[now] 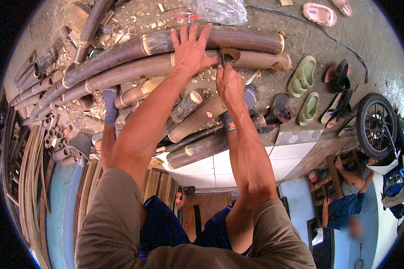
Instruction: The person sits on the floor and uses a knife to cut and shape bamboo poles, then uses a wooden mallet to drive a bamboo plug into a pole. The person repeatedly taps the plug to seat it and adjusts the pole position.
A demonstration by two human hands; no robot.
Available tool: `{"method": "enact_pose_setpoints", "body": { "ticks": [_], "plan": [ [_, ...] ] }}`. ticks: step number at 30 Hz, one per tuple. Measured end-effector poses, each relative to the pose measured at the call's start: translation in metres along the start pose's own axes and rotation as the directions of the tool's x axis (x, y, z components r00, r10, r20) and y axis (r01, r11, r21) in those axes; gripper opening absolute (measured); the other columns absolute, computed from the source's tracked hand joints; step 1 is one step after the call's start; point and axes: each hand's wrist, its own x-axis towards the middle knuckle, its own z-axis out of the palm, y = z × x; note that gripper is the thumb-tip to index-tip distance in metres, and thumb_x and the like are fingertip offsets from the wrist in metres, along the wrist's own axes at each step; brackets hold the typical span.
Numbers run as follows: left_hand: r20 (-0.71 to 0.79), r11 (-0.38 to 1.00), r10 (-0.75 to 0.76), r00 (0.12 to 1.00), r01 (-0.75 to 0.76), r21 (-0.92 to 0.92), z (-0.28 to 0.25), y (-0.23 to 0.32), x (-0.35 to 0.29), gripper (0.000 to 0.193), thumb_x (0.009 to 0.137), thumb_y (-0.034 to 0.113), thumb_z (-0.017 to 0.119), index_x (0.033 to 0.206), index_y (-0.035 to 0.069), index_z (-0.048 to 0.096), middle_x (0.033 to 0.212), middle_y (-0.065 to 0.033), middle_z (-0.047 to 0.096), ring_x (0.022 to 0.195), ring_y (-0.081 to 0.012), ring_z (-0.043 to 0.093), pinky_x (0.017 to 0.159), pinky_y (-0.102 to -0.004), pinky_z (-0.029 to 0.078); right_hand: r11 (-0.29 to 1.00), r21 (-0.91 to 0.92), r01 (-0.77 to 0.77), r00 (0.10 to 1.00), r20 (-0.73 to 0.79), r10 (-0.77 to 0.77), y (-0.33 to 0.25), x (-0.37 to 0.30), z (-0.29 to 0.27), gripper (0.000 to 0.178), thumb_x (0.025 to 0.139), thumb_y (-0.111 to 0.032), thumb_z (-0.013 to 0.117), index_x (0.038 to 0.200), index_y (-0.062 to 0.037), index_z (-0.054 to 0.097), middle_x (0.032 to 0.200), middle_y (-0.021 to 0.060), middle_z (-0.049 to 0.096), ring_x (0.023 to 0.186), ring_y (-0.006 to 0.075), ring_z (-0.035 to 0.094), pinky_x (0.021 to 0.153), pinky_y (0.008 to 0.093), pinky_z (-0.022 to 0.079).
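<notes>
My left hand (191,47) lies flat with fingers spread on a long dark bamboo pole (134,71) that runs across the ground. A second long bamboo pole (247,38) lies just beyond it. My right hand (229,83) is closed around a thin dark blade (221,57), whose tip touches the near pole beside my left hand. Pale chips lie scattered around the cut. Shorter bamboo sections (197,119) are stacked under my forearms.
Bundles of thin bamboo tubes (36,85) and split strips (29,179) lie at the left. Green clogs (303,76) and sandals (339,89) sit at the right, near a wheel (376,125). A seated person (348,197) is at lower right. A plastic bag (220,11) lies beyond.
</notes>
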Motion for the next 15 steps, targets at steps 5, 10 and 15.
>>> {"method": "enact_pose_setpoints", "body": {
  "ticks": [5, 10, 15],
  "plan": [
    [0.160, 0.983, 0.129, 0.979, -0.148, 0.109, -0.017, -0.012, -0.002, 0.131, 0.055, 0.051, 0.095, 0.163, 0.032, 0.024, 0.154, -0.0211, 0.038, 0.144, -0.0450, 0.032, 0.113, -0.0738, 0.020, 1.000, -0.002, 0.011, 1.000, -0.001, -0.011, 0.002, 0.001, 0.003, 0.031, 0.102, -0.025, 0.053, 0.091, 0.0026, 0.061, 0.075, 0.0354, 0.064, 0.075, 0.0548, 0.066, 0.065, 0.0606, 0.051],
    [0.209, 0.985, 0.126, 0.970, -0.148, 0.092, -0.018, -0.012, 0.001, 0.136, 0.053, 0.045, 0.097, 0.164, 0.033, 0.021, 0.157, -0.0218, 0.036, 0.146, -0.0452, 0.031, 0.111, -0.0758, 0.022, 0.999, -0.032, -0.002, 1.000, -0.031, 0.002, 0.002, 0.001, 0.006, 0.031, 0.101, -0.024, 0.053, 0.089, 0.0029, 0.062, 0.074, 0.0344, 0.065, 0.075, 0.0552, 0.065, 0.065, 0.0605, 0.051],
    [0.193, 0.983, 0.140, 0.971, -0.159, 0.088, -0.015, -0.015, 0.001, 0.137, 0.051, 0.046, 0.098, 0.164, 0.033, 0.020, 0.157, -0.0218, 0.035, 0.146, -0.0454, 0.030, 0.111, -0.0760, 0.022, 0.999, -0.029, -0.029, 1.000, 0.000, 0.029, -0.001, 0.001, 0.001, 0.032, 0.101, -0.025, 0.054, 0.088, 0.0027, 0.063, 0.077, 0.0350, 0.065, 0.076, 0.0557, 0.065, 0.067, 0.0610, 0.051]
  ]
}}
